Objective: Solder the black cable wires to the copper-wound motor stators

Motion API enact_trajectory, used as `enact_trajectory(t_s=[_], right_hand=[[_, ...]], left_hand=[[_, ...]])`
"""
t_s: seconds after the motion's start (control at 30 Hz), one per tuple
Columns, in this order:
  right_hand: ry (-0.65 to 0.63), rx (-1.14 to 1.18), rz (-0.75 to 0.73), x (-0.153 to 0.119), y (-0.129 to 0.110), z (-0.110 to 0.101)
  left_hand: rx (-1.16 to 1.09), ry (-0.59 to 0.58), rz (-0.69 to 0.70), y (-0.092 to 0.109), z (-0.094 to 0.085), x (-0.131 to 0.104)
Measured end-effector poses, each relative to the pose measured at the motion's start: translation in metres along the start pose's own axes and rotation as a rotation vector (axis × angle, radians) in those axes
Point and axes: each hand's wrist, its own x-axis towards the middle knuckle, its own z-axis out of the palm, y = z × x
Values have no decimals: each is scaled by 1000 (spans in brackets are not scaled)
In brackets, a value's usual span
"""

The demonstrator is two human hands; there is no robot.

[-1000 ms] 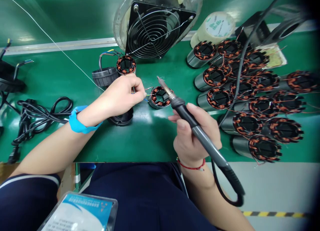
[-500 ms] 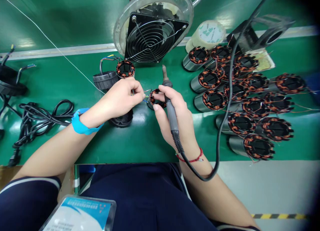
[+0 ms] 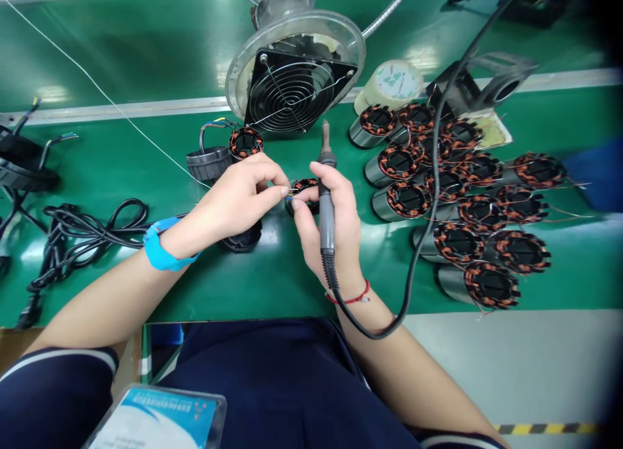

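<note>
My right hand (image 3: 335,222) is closed around a soldering iron (image 3: 326,206), whose tip points away from me toward the fan. Its thumb and a fingertip reach to a copper-wound motor stator (image 3: 307,191), partly hidden behind the fingers. My left hand (image 3: 250,193) is pinched at thin wires (image 3: 293,191) beside that stator, close to the right fingertips. Under and behind the left hand are a black round housing (image 3: 209,162) with coloured leads, another black cap (image 3: 243,238) and a second stator (image 3: 246,141).
Several wound stators (image 3: 403,200) stand in rows at the right. A round fan guard (image 3: 291,102) faces me at the back, beside a tape roll (image 3: 394,82). Coiled black cable (image 3: 97,231) lies left, with a solder wire (image 3: 121,111) strung across. The iron's cord (image 3: 428,228) loops past my right forearm.
Both hands have come closer together at the wires. The iron is now held more upright, and my right hand has shifted slightly left. The view has tilted up a little.
</note>
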Motion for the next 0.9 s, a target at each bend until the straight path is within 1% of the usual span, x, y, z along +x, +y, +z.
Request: enact_trajectory(t_s=[0.13, 0.23, 0.37, 0.43, 0.53, 0.67, 0.77, 0.83, 0.9], right_hand=[[25, 95, -10, 0, 2, -1], [14, 137, 15, 0, 3, -2], [-2, 162, 27, 1, 4, 0], [2, 157, 23, 2, 5, 0], [-20, 148, 17, 2, 6, -5], [-129, 65, -9, -1, 12, -24], [-204, 8, -12, -1, 17, -36], [-224, -5, -26, 1, 19, -37], [-214, -9, -35, 6, 19, -32]], left_hand=[[105, -25, 101, 7, -2, -5], [177, -71, 158, 6, -3, -6], [194, -126, 202, 4, -5, -6], [182, -119, 192, 5, -4, -7], [160, -73, 142, 7, -1, -7], [155, -25, 51, 9, 5, -7], [134, -17, 8, 7, 6, -5], [101, -19, -12, 6, 6, -4], [70, -13, -25, 4, 5, -2]])
